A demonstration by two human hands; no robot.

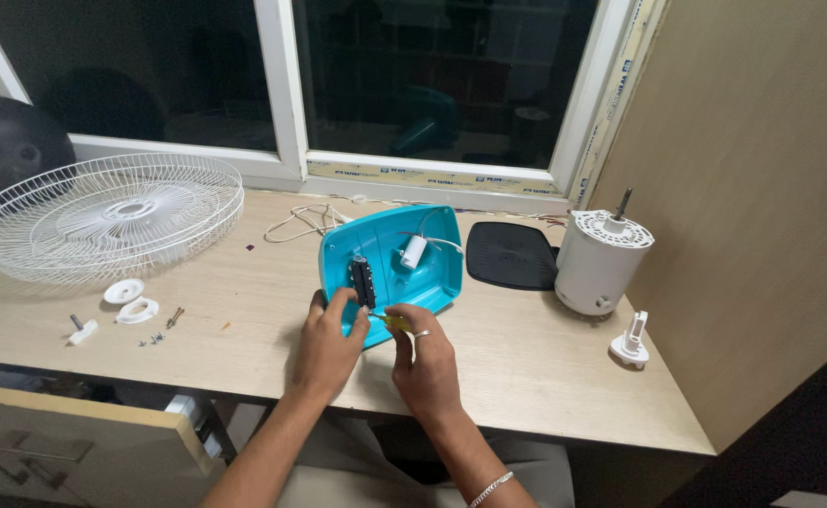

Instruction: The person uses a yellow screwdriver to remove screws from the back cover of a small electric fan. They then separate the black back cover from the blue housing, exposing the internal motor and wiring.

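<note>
A turquoise plastic fan base shell point(437, 259) lies open side up on the wooden table, with a black switch block point(363, 278) and a white capacitor point(413, 251) with wires inside. My left hand point(327, 346) grips the shell's near edge, its fingers touching the switch block. Beside it, my right hand point(425, 362) is closed on a small screwdriver with a yellow handle point(393, 322), whose tip points toward the switch block. A ring is on one right finger and a bracelet on that wrist.
White wire fan guards point(103, 214) lie stacked at left, with white plastic rings point(129, 300), a small white part and loose screws point(155, 337) in front. A black plate point(511, 254), a white motor housing point(602, 261) and a white bracket point(630, 341) sit right. A drawer point(75, 435) stands open below.
</note>
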